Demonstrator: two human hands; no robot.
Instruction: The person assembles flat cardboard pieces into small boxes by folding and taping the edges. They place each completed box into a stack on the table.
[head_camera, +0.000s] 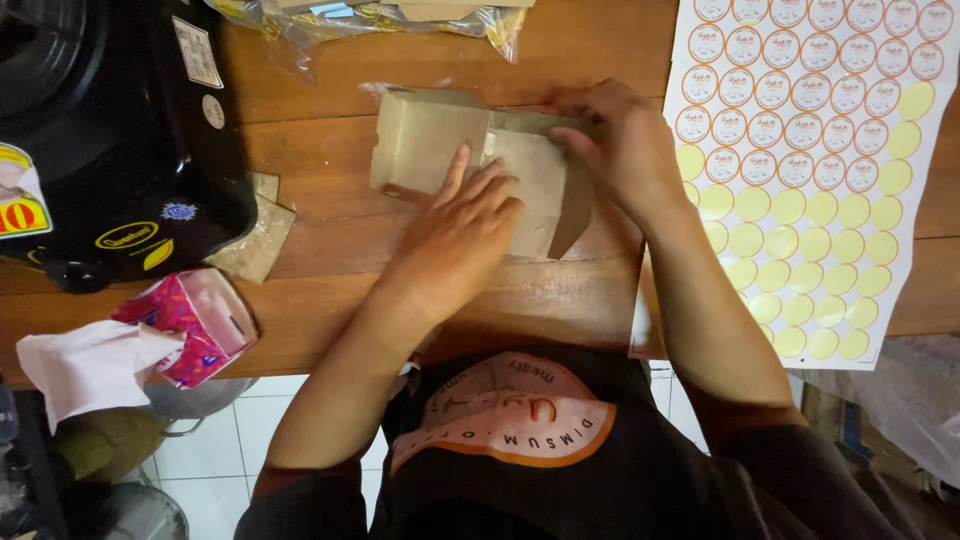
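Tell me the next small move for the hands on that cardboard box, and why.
Probably fold the loose flap inward. The left hand lies flat on the brown box, pinning it to the wooden table, while the right hand grips the far edge; the flap hangs open at the right end.

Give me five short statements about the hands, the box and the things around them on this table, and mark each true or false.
1. The left hand lies flat on the brown cardboard box. True.
2. The right hand holds a pair of scissors. False: it grips the box's far edge.
3. The sticker sheet lies right of the box. True.
4. Every sticker is still on the sheet. False: many circles are bare yellow.
5. The tissue pack sits at the table's near left edge. True.
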